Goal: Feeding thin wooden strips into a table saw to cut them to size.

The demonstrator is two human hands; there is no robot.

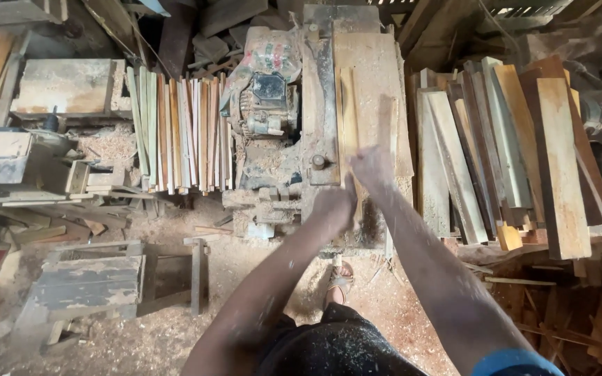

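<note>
Sawdust covers the floor (175, 334) of a crowded wood workshop, with a dusty woodworking machine standing as the bench (367, 63) in the middle of the view. On its flat top lies a narrow wooden strip (347, 118), running from near to far, just left of a wider pale board (377, 90). The left hand (333, 204) is at the near end of the strip, fingers curled down over it; whether it truly grips the wood cannot be told, since the hand is blurred. The right hand (372, 166) is just beyond and to the right, also blurred, lying on or just above the strip and board with its fingers drawn together; its hold cannot be told either. Both forearms are flecked with dust. Left of the strip, on the machine, sits a grey motor (266, 104) with a printed sack (271, 52) behind it. Further left a row of thin slats (179, 132) leans side by side. Right of the bench a stack of planks (503, 146) lies fanned out. Near left on the floor stands a worn wooden crate (88, 282), and a sandalled foot (340, 278) shows below the hands
</note>
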